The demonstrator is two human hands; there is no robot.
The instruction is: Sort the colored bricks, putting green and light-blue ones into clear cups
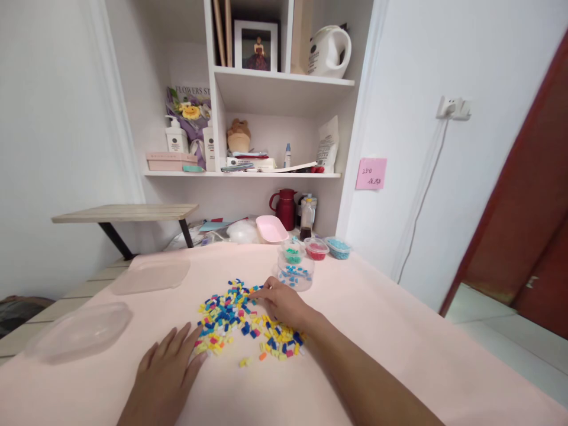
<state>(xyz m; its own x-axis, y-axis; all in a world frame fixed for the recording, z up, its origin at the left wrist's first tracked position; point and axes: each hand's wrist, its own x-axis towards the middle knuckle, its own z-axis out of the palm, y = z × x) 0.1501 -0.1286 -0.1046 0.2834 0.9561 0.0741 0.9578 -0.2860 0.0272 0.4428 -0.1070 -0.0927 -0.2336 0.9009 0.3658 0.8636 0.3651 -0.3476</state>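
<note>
A spread of small coloured blocks [226, 313], yellow, blue, teal, white, pink and orange, lies on the pink tablecloth [355, 307]. My left hand [166, 361] rests flat at the left edge of this heap, fingers stretched and apart, holding nothing. Over the heap's upper right side, my right hand [279, 302] reaches in with its fingertips close together among the blocks. Whatever sits between those fingertips is too small to make out. Just beyond it stands a clear round container [306, 283] with blue blocks, and a smaller tub of green blocks [293, 255].
A tub of red pieces [316, 249] and a tub of light-blue pieces [338, 248] stand at the back right. Two clear lids [84, 331] lie on the left. Behind are a pink basin [271, 229], a red jug [284, 207], a glass bottle [307, 218] and shelves [248, 175].
</note>
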